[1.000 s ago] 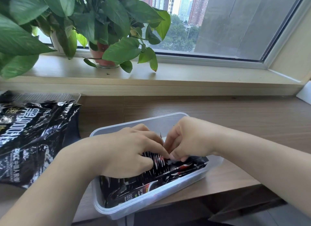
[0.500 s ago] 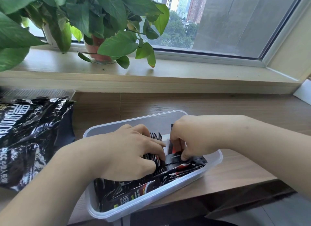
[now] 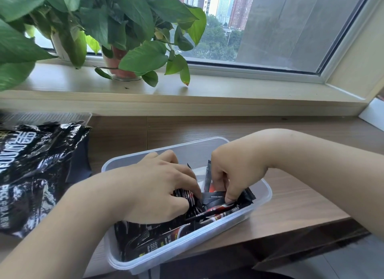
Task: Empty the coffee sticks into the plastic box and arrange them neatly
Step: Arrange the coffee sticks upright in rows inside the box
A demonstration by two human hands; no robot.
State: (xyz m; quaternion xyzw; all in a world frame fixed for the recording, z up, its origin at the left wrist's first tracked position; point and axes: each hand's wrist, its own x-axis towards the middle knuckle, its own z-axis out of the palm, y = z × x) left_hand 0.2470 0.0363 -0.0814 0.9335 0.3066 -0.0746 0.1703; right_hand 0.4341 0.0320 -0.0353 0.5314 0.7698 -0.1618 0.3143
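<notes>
Nearest, the plastic box [image 3: 133, 265] sits on the front edge of the wooden table [image 3: 291, 195], set at a slant. It holds a loose heap of black coffee sticks [image 3: 158, 235] with red patches and white print too small to read. The left hand [image 3: 153, 187] is inside the box, its fingers curled over a bundle of sticks and gripping it against the thumb. The right hand [image 3: 234, 170] reaches in from the far side with bent fingers and pinches a stick that stands on end, one fingertip pressing on a flat stick below.

To the left lies a crumpled black bag [image 3: 35, 170] with large white characters and letters that seem to read "PICC". A clear lid [image 3: 45, 117] lies behind it.

Beyond the table is a pale windowsill [image 3: 228, 91] with a leafy plant [image 3: 128, 25] on it. The window [image 3: 291, 25] looks out on trees and tall buildings.

A second ago the fingertips of the two hands met. Now they are apart, with the pale floor of the box showing between them, and the upright stick is in plainer view.
</notes>
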